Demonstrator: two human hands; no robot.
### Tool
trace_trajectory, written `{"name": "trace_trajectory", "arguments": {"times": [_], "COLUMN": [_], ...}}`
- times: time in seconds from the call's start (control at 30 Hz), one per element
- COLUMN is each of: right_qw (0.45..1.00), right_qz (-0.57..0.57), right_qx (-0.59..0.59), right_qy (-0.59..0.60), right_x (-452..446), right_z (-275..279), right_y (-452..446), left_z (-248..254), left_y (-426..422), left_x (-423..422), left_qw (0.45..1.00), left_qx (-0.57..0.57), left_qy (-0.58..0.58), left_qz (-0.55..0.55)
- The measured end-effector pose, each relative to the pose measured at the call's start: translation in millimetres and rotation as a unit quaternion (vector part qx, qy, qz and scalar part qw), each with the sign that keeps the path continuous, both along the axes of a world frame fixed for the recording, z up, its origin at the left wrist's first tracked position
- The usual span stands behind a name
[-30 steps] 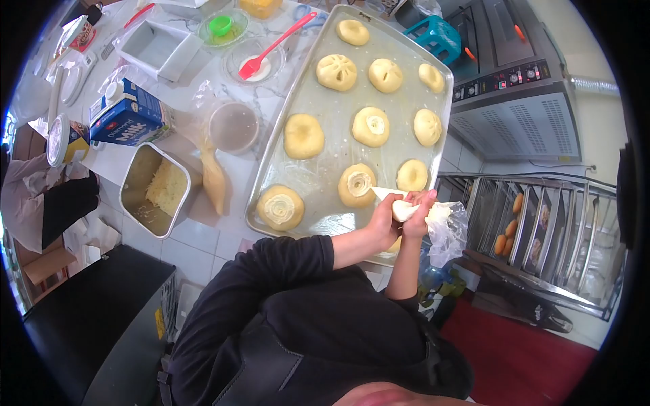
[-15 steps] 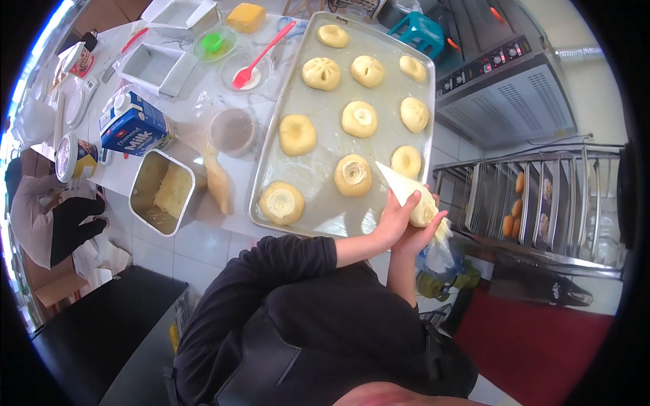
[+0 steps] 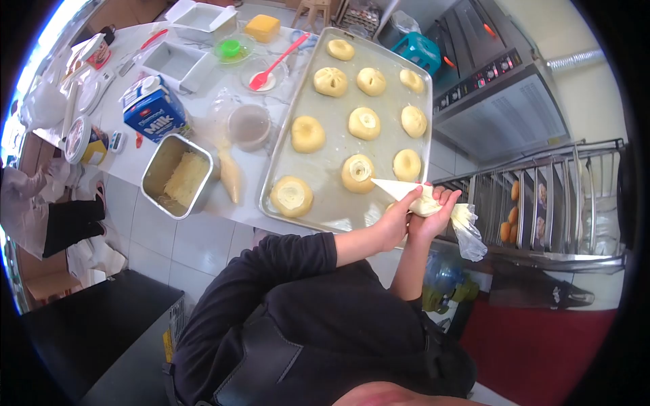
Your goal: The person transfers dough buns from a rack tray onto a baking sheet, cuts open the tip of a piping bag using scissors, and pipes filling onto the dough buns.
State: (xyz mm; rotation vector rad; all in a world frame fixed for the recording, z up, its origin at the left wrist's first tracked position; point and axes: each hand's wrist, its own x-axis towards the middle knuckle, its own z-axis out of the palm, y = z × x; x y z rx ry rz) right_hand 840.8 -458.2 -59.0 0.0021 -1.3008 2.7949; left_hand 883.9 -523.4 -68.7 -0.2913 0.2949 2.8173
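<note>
A piping bag (image 3: 399,190) of pale cream is held near the tray's front right corner. My left hand (image 3: 394,223) is closed round its lower front part, and my right hand (image 3: 435,215) grips the gathered back end, from which clear plastic hangs. The tip points left, close to a dough bun with cream in its hollow (image 3: 358,173). On the metal baking tray (image 3: 342,212) lie several round dough buns. Cream fills the hollow of a front left bun (image 3: 292,196) and of a middle bun (image 3: 364,123). A plain dimpled bun (image 3: 407,165) lies just behind the bag.
Left of the tray stand a metal tin (image 3: 177,177), a filled plastic bag (image 3: 230,177), a plastic tub (image 3: 248,127), a milk carton (image 3: 155,108) and a red spatula (image 3: 279,62). A rack (image 3: 558,206) and an oven (image 3: 504,115) are at the right. Another person (image 3: 40,203) is far left.
The piping bag has swung flatter, its tip now lower and pointing left beside the front middle bun. Both hands turned with it. The camera view shifted slightly.
</note>
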Motion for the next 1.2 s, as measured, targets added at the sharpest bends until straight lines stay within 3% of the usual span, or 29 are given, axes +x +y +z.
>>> {"name": "trace_trajectory", "arguments": {"times": [0.17, 0.3, 0.37, 0.53, 0.93, 1.2], "right_qw": [0.982, 0.918, 0.902, 0.906, 0.868, 0.873], "right_qz": [0.04, 0.103, 0.126, 0.189, 0.248, 0.219], "right_qx": [0.148, 0.317, 0.318, 0.286, 0.379, 0.37], "right_qy": [0.107, 0.214, 0.263, 0.246, 0.205, 0.231], "right_x": [-12, -29, -38, -53, -63, -60], "right_z": [4, -1, -9, -26, -52, -56], "right_y": [-57, -103, -127, -179, -210, -216], "left_z": [6, 1, 2, -20, -39, -45], "left_y": [-42, -80, -104, -141, -162, -161], "left_x": [-13, -24, -27, -43, -60, -61], "left_qw": [0.994, 0.985, 0.981, 0.967, 0.926, 0.919], "left_qx": [0.077, 0.108, 0.121, 0.141, 0.138, 0.117], "left_qy": [0.004, -0.02, -0.038, -0.089, -0.233, -0.213], "left_qz": [0.079, 0.134, 0.148, 0.191, 0.263, 0.311]}}
